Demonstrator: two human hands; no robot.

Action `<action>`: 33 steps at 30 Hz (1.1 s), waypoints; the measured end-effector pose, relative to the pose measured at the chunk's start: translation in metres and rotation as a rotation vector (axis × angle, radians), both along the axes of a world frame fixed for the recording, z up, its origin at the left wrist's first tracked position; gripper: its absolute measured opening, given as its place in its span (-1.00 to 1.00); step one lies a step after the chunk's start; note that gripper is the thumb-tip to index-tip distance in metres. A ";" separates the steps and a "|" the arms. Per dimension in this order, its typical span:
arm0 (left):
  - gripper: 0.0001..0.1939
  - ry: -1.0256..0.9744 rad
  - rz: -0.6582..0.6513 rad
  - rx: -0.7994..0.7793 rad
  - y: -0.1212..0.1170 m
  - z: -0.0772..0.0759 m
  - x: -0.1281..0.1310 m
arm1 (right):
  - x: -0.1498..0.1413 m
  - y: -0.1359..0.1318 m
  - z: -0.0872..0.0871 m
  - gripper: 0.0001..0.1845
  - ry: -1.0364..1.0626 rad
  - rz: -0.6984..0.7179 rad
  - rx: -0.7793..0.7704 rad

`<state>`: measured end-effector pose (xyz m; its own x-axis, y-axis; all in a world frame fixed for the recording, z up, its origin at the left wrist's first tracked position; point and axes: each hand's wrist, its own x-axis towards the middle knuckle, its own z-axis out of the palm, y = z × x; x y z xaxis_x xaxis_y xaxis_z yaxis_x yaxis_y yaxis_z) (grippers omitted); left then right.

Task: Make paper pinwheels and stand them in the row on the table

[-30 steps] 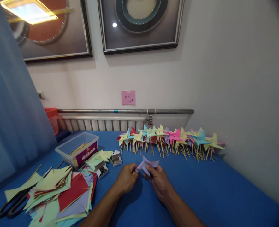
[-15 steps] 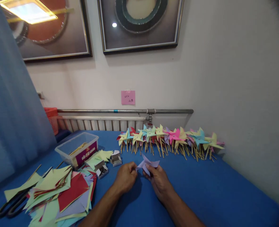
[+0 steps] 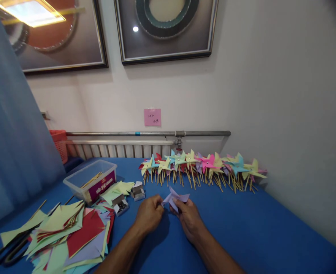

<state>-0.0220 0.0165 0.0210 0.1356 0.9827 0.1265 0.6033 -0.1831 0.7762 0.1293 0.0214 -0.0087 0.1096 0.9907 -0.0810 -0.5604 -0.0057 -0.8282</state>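
A folded lilac paper pinwheel [image 3: 172,198] is pinched at its middle between the thumb and fingers of my right hand [image 3: 189,219]. Its blades point up, left and right, with no stick visible on it. My left hand [image 3: 150,213] is closed, its fingertips right at the pinwheel's left blade tip; what they hold is hidden. Left of that hand sit an opened small box of tacks [image 3: 120,205] and another small open box [image 3: 138,191]. Behind the hands lies a long row of finished pinwheels [image 3: 208,163] on wooden sticks.
A blue-covered table [image 3: 242,228] runs to the wall. Loose coloured paper [image 3: 85,232] is heaped at the left, with black-handled scissors [image 3: 14,247] beside it. A clear plastic tub [image 3: 92,182] holds sticks. Further back are a red basket [image 3: 60,144], a radiator [image 3: 119,149] and a pipe [image 3: 156,134].
The whole view has shifted slightly, so everything sits a little further left. Both hands keep nearly the same pose around the lilac pinwheel.
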 end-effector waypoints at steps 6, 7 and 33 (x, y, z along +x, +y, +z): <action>-0.85 0.007 -0.009 0.011 -0.002 0.000 0.001 | 0.000 0.000 0.002 -0.65 0.014 -0.007 -0.028; -0.84 0.005 -0.013 0.008 -0.002 0.000 0.001 | 0.000 0.000 0.002 -0.65 0.013 -0.007 -0.028; -0.85 0.106 0.103 0.087 -0.007 -0.002 0.009 | -0.001 -0.001 0.003 -0.75 0.012 -0.011 0.018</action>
<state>-0.0127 0.0098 0.0188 0.0515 0.9780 0.2022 0.7000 -0.1798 0.6911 0.1280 0.0203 -0.0062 0.1197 0.9907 -0.0649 -0.5707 0.0152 -0.8211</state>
